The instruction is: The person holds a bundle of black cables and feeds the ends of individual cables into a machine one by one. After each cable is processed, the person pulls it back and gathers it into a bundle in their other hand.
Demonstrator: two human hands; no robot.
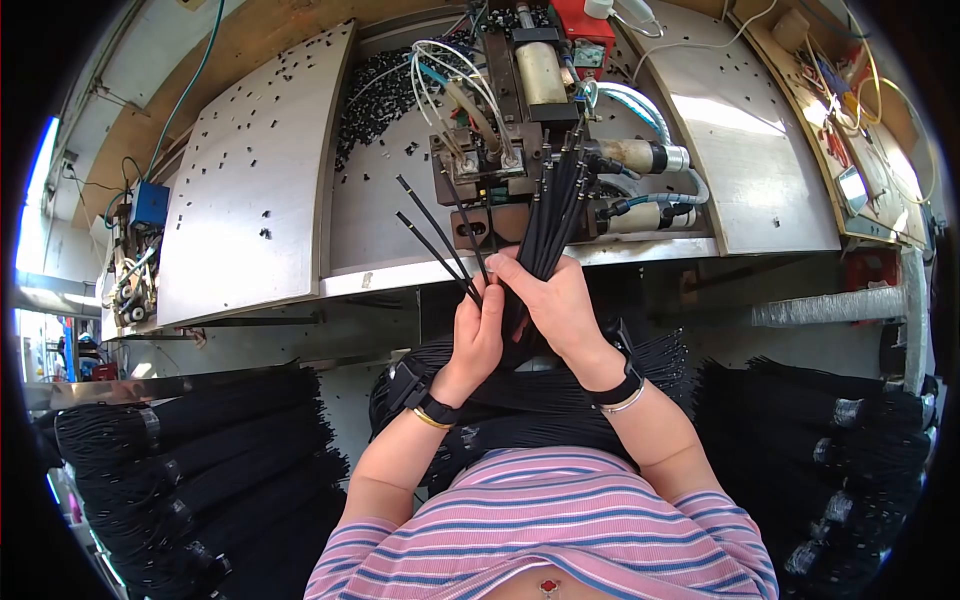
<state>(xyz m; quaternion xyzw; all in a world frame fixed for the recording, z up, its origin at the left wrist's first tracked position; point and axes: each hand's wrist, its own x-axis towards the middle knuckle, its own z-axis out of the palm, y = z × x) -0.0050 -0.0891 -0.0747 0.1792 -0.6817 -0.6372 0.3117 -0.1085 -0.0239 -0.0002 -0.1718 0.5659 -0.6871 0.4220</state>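
My left hand [478, 335] is closed around several thin black cords [432, 240] that fan out up and to the left, with pale bands near their tips. A thick bundle of similar black cords [550, 220] rises from my right hand [560, 305], which is wrapped round it. The thumbs of both hands nearly meet at one more cord, whose upper end points at the machine's front block [490, 229]. Above it sits the machine's clamp plate [484, 165] with white tubes. The lower ends of the cords are hidden behind my hands.
Metal table panels [245, 180] flank the machine, dotted with small black scraps. A pile of black bits [385, 100] lies left of the machine. Pneumatic cylinders [640, 155] jut out on the right. Large bundles of black cords [200, 480] hang below on both sides.
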